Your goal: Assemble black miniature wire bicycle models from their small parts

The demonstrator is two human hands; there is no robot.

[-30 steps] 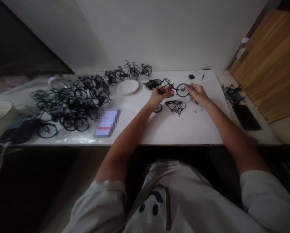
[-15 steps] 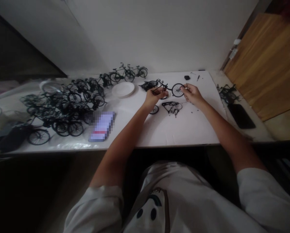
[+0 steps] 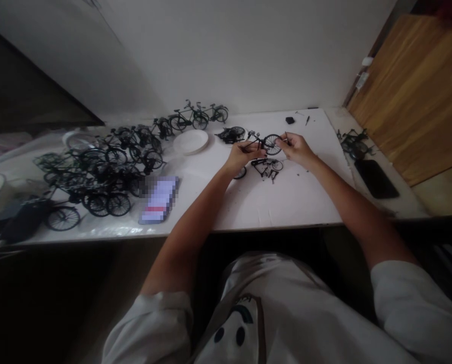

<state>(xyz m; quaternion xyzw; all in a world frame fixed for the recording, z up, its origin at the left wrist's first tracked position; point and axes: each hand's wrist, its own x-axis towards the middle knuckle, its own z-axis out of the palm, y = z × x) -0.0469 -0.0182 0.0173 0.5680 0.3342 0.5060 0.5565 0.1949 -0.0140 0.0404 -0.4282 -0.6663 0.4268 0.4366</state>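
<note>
A black miniature bicycle [image 3: 272, 144] is held up over the white board between my two hands. My left hand [image 3: 244, 156] is closed on its frame end, and the fingers cover part of it. At the spoked wheel, my right hand [image 3: 297, 148] pinches near the hub. A short thin dark piece [image 3: 287, 136] sticks up from the right fingers; its kind is unclear. Just below lie loose black bicycle parts [image 3: 267, 168], and a separate wheel [image 3: 241, 172] rests partly behind my left wrist. Behind my left hand lies another dark bicycle piece [image 3: 231, 134].
A crowd of black miniature bicycles [image 3: 108, 174] covers the left side, with more standing by the wall [image 3: 190, 119]. A white plate [image 3: 191, 141], a lit phone [image 3: 159, 199], a small black block [image 3: 290, 120] and a dark phone [image 3: 376, 179] are also around.
The held bicycle has swung lower and its wheel has shifted slightly left, nearer my left hand. Both hands keep their hold, and the gap between them has narrowed.
</note>
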